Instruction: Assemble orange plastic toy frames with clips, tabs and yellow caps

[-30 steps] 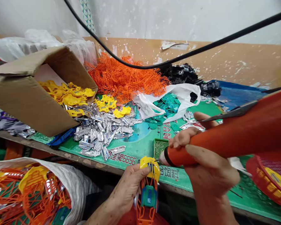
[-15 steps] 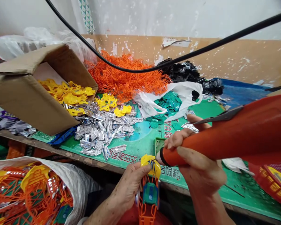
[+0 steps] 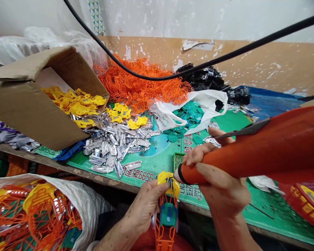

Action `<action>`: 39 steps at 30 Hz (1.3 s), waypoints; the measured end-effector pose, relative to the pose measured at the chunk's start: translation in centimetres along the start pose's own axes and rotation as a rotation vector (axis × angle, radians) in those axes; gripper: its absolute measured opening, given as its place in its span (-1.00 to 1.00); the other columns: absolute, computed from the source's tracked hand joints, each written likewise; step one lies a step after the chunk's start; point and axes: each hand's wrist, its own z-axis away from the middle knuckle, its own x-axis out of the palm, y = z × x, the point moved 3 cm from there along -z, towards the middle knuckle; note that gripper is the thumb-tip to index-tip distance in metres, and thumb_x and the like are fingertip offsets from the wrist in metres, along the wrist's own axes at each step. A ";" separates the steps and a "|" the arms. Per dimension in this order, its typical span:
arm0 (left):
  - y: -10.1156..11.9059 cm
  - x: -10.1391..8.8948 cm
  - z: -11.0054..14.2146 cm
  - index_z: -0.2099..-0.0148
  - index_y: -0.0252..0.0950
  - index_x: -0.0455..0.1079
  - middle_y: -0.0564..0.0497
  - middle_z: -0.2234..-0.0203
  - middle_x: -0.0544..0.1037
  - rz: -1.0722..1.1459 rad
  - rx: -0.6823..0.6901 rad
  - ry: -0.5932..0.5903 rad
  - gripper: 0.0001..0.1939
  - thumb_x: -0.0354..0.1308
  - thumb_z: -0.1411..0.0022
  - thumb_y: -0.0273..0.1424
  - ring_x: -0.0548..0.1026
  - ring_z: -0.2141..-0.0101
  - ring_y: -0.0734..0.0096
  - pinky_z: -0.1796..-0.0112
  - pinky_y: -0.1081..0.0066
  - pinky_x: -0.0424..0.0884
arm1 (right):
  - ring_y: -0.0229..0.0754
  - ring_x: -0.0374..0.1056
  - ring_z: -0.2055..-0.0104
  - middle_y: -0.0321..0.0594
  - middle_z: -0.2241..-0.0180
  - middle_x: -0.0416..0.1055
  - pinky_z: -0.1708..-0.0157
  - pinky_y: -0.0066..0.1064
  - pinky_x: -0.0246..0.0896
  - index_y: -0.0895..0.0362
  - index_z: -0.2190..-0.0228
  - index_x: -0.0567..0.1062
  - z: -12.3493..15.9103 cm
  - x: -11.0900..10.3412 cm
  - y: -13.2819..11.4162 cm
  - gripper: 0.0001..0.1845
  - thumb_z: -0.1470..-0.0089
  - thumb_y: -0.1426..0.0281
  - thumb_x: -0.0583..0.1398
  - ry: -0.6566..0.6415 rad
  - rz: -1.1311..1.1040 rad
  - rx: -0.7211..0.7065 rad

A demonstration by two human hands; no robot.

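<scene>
My left hand (image 3: pixel 143 205) is closed around a small toy assembly (image 3: pixel 166 209): an orange lattice frame with a green block in it and a yellow cap on top. My right hand (image 3: pixel 219 181) grips a big orange electric screwdriver (image 3: pixel 256 150), thumb on top and fingers underneath near its metal lever. The tool's black-ringed tip touches the yellow cap. Both hands hover at the near edge of the green-covered bench (image 3: pixel 159 160).
A tipped cardboard box (image 3: pixel 28 104) spills yellow caps. Beside it lie piles of silver parts (image 3: pixel 115 146), orange frames (image 3: pixel 141 83), black parts (image 3: pixel 209 80) and green blocks in a white bag (image 3: pixel 191 113). A sack of assemblies (image 3: pixel 36 212) sits lower left, a red basket (image 3: pixel 306 202) at right. A black cable (image 3: pixel 157 77) hangs overhead.
The view has drifted slightly; both hands and the screwdriver stay pressed on the yellow cap, shifted a little to the left.
</scene>
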 end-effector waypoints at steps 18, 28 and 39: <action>-0.4 0.0 0.4 0.34 -0.39 0.56 0.00 0.56 0.53 -0.033 0.076 0.026 -0.65 0.38 0.03 -0.17 0.37 0.53 0.49 0.48 0.51 0.27 | -0.25 0.30 0.53 -0.45 0.54 0.39 0.44 -0.31 0.29 -0.01 0.11 0.34 0.4 0.0 0.7 -0.48 0.17 0.49 0.27 0.000 0.023 0.010; -0.7 -0.6 0.6 0.38 -0.39 0.50 0.08 0.64 0.43 -0.098 0.088 0.013 -0.55 0.36 0.04 -0.05 0.31 0.60 0.54 0.55 0.53 0.19 | -0.25 0.30 0.52 -0.43 0.54 0.39 0.43 -0.31 0.28 0.01 0.04 0.33 0.8 0.2 0.4 -0.41 0.17 0.48 0.28 -0.003 0.004 0.013; -0.2 -0.5 0.7 0.29 -0.38 0.49 0.05 0.57 0.51 -0.087 -0.037 0.010 -0.61 0.37 0.01 -0.15 0.35 0.63 0.59 0.58 0.58 0.29 | -0.27 0.27 0.59 -0.37 0.60 0.38 0.50 -0.33 0.27 0.14 0.60 0.43 -3.8 -4.6 1.2 -0.83 0.29 0.47 0.34 0.295 0.160 -0.172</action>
